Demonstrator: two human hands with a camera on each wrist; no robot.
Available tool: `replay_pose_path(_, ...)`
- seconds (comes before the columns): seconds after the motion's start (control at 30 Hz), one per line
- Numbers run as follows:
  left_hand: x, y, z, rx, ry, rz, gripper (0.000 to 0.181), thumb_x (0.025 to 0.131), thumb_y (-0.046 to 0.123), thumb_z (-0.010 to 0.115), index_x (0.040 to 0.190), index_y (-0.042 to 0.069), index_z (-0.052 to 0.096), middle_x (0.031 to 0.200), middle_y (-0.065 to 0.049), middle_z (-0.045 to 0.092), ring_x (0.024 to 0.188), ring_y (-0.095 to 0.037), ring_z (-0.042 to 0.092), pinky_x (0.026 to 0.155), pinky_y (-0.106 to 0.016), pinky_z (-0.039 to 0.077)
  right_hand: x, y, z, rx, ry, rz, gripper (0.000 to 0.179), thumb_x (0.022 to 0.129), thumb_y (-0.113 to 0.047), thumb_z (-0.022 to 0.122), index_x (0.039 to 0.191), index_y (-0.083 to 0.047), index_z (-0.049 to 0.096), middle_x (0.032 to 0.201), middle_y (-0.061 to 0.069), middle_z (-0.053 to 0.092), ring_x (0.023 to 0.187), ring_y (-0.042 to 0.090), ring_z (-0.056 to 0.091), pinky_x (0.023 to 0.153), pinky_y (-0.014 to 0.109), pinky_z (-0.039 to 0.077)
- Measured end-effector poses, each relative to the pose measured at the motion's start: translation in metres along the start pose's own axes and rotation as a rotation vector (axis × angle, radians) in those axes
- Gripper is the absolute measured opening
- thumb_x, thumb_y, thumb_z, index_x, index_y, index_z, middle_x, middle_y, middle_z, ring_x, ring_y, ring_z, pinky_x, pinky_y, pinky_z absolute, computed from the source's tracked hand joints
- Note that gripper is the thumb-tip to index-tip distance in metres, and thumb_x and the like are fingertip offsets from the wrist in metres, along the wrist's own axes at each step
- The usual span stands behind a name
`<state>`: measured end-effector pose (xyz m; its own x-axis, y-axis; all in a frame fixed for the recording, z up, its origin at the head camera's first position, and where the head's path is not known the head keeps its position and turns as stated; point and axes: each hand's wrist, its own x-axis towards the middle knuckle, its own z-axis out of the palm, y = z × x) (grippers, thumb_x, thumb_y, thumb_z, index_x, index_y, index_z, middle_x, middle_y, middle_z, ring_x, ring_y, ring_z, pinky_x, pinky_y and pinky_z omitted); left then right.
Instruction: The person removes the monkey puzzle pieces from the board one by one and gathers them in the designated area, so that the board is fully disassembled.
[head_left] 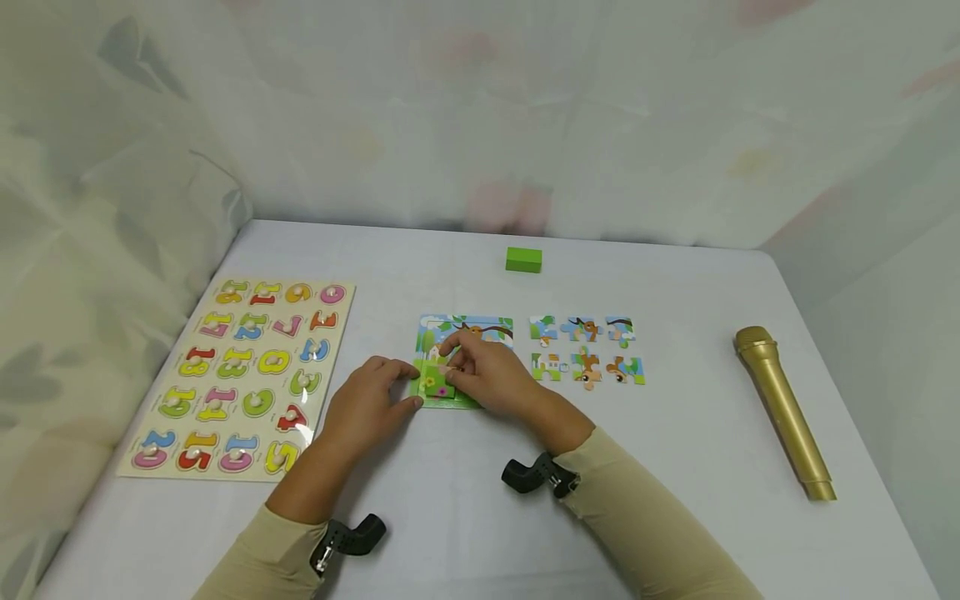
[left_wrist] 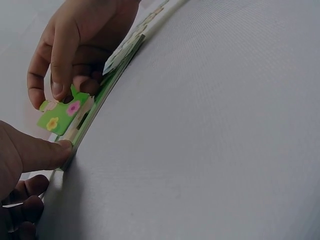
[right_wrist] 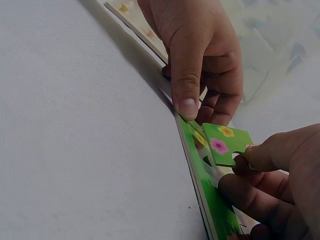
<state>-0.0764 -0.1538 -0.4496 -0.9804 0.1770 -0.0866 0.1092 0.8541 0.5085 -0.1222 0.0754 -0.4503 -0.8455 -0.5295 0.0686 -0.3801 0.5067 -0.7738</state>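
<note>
My right hand [head_left: 495, 371] pinches a green puzzle piece [right_wrist: 227, 142] with a pink and a yellow flower between thumb and fingers. The piece is tilted above the lower left part of a puzzle board [head_left: 468, 402], which has a green lower border and a picture of a branch at its top. My left hand [head_left: 367, 404] grips the lower left corner of the board, thumb at the near edge and index finger on the left side. Through the left wrist view, its other fingers [left_wrist: 30, 205] show curled outside the board. The right hand covers much of the board's middle.
To the board's right lie several loose puzzle pieces [head_left: 587, 367] in two rows. A number puzzle board [head_left: 161, 467] with knobbed numerals fills the left side. Behind stands a green block [head_left: 523, 260]. A gold microphone [head_left: 783, 412] lies at the right on the white-covered table [head_left: 675, 517].
</note>
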Motion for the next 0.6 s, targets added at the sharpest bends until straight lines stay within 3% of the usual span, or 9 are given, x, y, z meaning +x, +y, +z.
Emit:
replay_pose_path(0.43,0.0,-0.001,0.0,0.001,-0.002,-0.001,0.039,0.093,0.022,0.085,0.128,0.011,0.073,0.131,-0.015,0.066,0.124,-0.037,0.063,0.102,-0.056,0.05,-0.006,-0.001,-0.012,0.087,-0.012,0.02,0.025,0.103,-0.014,0.071,0.126,-0.017,0.063,0.098,-0.004,0.07,0.073,0.009,0.06,0.068,0.027,0.049)
replay_pose_path(0.6,0.001,-0.001,0.0,-0.004,-0.007,-0.011,0.039,0.093,0.022,0.085,0.128,0.011,0.073,0.132,-0.015,0.066,0.124,-0.037,0.062,0.103,-0.057,0.049,-0.012,0.003,-0.02,0.086,-0.029,0.047,0.022,0.103,-0.014,0.07,0.123,-0.017,0.064,0.098,-0.005,0.07,0.068,0.01,0.057,0.065,0.027,0.047)
